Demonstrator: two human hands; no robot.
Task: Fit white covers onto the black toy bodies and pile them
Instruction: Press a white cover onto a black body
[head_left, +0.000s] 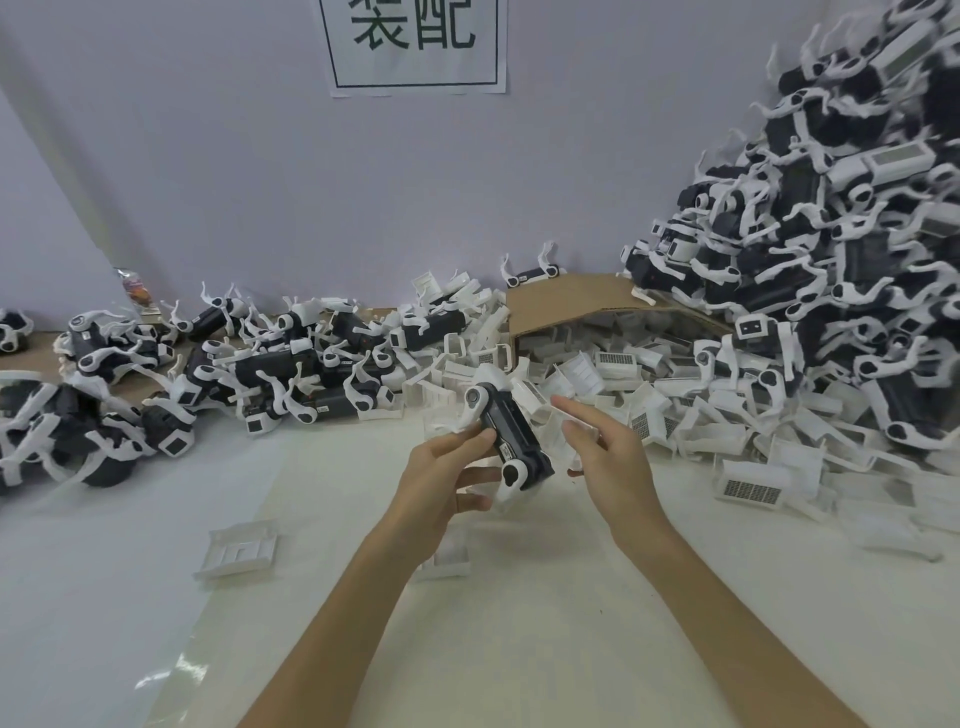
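My left hand grips a black toy body with white limbs, held tilted above the table's middle. Just to its right is my right hand, fingers apart and pointing toward the toy, with a white cover lying partly under the fingers; whether it holds that cover I cannot tell. A heap of loose white covers lies right behind the hands. Black toy bodies with white limbs are piled at the left and in a tall heap at the right.
A tipped cardboard box spills covers at the back wall. One white cover lies alone at front left and another under my left forearm. A paper sign hangs on the wall. White sheeting covers the table.
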